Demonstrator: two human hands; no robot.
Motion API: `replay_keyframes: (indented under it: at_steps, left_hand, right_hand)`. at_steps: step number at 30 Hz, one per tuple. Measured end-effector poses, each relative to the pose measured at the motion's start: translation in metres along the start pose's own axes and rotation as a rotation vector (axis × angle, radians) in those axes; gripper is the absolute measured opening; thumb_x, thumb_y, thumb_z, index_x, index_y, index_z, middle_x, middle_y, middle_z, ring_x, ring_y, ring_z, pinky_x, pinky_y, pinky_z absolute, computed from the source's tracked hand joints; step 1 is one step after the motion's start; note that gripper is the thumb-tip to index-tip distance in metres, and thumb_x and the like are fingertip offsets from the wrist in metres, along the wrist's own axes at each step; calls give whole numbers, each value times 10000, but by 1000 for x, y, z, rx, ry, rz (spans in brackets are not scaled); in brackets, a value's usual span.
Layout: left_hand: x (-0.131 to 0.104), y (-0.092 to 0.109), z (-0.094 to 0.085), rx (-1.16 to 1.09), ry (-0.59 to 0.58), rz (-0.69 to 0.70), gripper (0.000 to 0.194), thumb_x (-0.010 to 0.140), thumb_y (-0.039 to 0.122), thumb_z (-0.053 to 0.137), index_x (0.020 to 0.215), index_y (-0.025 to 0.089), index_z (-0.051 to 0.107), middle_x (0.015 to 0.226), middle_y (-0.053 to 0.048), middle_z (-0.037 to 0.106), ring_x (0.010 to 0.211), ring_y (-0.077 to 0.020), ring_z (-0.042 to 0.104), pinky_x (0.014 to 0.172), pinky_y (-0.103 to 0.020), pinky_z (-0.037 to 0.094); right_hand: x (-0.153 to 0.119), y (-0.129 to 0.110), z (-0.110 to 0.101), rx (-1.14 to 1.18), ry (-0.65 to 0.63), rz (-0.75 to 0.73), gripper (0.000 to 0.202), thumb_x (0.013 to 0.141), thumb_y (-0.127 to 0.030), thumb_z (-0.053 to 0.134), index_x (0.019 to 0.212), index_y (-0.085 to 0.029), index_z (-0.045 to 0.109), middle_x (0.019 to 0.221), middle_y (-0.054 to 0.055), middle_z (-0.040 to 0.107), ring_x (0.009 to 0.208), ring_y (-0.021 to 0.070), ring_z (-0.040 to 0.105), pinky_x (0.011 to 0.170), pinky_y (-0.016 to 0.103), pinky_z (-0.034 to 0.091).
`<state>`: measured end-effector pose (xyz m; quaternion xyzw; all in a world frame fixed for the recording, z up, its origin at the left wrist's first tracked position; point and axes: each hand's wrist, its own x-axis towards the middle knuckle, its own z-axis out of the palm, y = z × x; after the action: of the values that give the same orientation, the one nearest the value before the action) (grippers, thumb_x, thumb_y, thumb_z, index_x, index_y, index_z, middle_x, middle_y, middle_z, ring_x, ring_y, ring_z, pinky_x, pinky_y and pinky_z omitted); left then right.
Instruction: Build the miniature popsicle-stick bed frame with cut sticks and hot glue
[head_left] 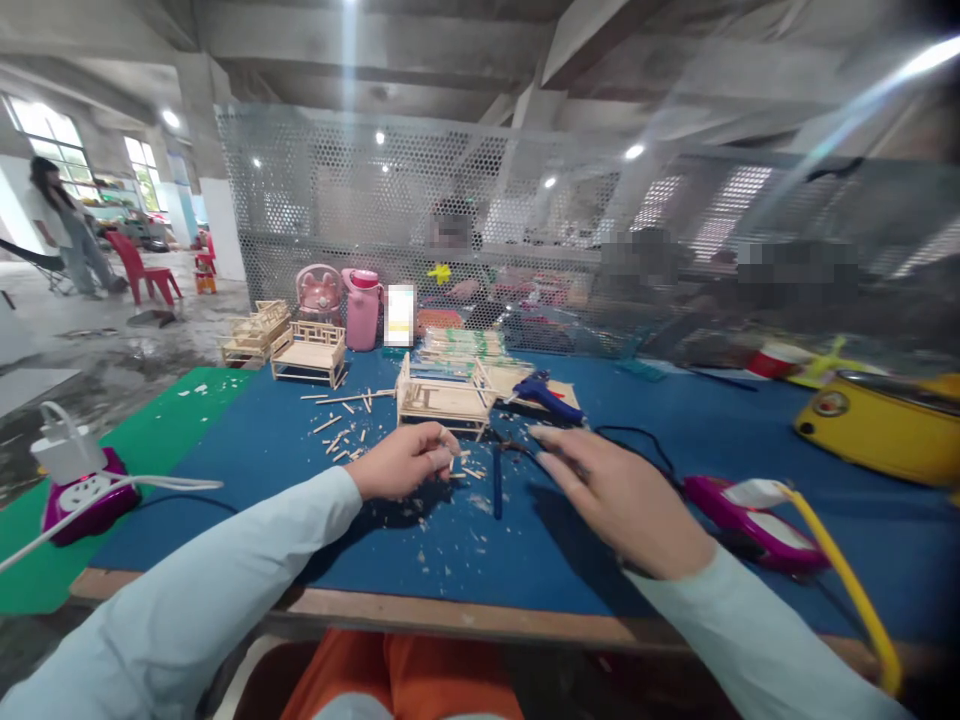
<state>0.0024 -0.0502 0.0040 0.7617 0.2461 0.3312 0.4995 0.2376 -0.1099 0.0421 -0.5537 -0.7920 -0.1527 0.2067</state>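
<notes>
Head feed: I have both hands over the blue mat (450,570), sleeves pale blue.

Left hand (405,462): fingers curled, thumb and forefinger narrowly apart. A short pale stick bit (451,465) shows at the fingertips; I cannot tell whether it is pinched or lies behind them.

Right hand (600,490): palm down, fingers reaching inward, thumb a little apart from them. Fingertips are at the pliers (498,485), one blue handle pointing toward me, the other running under or beside the fingers. Whether that handle is gripped, I cannot tell.

Work piece: a small wooden bench (446,400), upright on the mat just beyond the left hand. The glue gun (551,397) lies to its right, nose toward it. Cut sticks (341,432) are scattered left of the bench.

Surroundings: a second bench (307,355) stands farther left, and more wooden frames (256,332) beyond it. A pink bottle (363,318) is near the mesh screen (300,200); bundled sticks (465,345) lie behind the bench. Right side: purple power strip (757,530) with a yellow cable, yellow pot (877,425).
</notes>
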Motion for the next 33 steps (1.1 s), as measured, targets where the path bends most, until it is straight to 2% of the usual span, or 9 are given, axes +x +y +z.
replay_keyframes:
  at_steps: [2,4,8,12,19,27,29,33]
  left_hand:
    - [1,0,-2,-54,13,17,167,818,313,478,801,147,469,644,24,507,598,-84,468,612,-223,382]
    - [2,0,-5,-76,48,34,203,822,349,479,798,147,463,644,25,502,588,-78,452,601,-219,373]
    - [5,-2,-13,-87,129,50,212,817,359,495,832,155,442,638,33,496,576,-78,444,592,-222,367]
    - [7,-5,-16,-116,192,39,203,816,345,499,854,164,414,630,38,492,575,-83,451,592,-228,371]
    - [6,-10,-12,-87,224,48,179,834,305,461,926,161,406,650,31,502,584,-87,458,587,-227,383]
    - [4,-10,-10,-46,233,-23,218,816,350,482,931,174,423,603,51,514,498,-75,440,516,-201,353]
    - [3,-8,-12,42,305,-41,218,832,372,449,922,173,457,572,55,499,477,-76,425,495,-197,332]
    - [3,-9,-22,209,587,39,200,835,356,454,864,166,509,547,60,422,491,-77,377,494,-196,302]
  right_hand:
    - [20,-26,6,104,-19,-184,318,867,-333,405,1036,-193,636,998,99,674,947,229,600,813,343,445]
    - [41,-41,15,172,-64,-278,288,869,-329,420,861,-193,674,796,86,685,762,196,609,684,299,440]
    - [72,-44,30,365,-81,-327,278,849,-313,468,695,-177,656,645,51,640,603,144,548,576,251,386]
    - [80,-38,40,586,-89,-247,196,791,-313,552,725,-169,667,682,36,660,630,143,568,605,256,416]
    - [69,-42,62,807,-26,-6,191,764,-316,570,807,-150,654,782,45,697,727,164,624,700,289,472]
    - [66,-34,65,780,-39,-16,178,745,-296,577,779,-159,684,744,28,709,696,162,632,684,277,479]
    - [66,-30,68,749,8,5,161,731,-294,592,754,-168,690,713,23,709,662,162,632,651,269,481]
    - [68,-23,75,644,174,59,140,737,-278,594,749,-178,692,742,33,716,666,165,643,651,265,485]
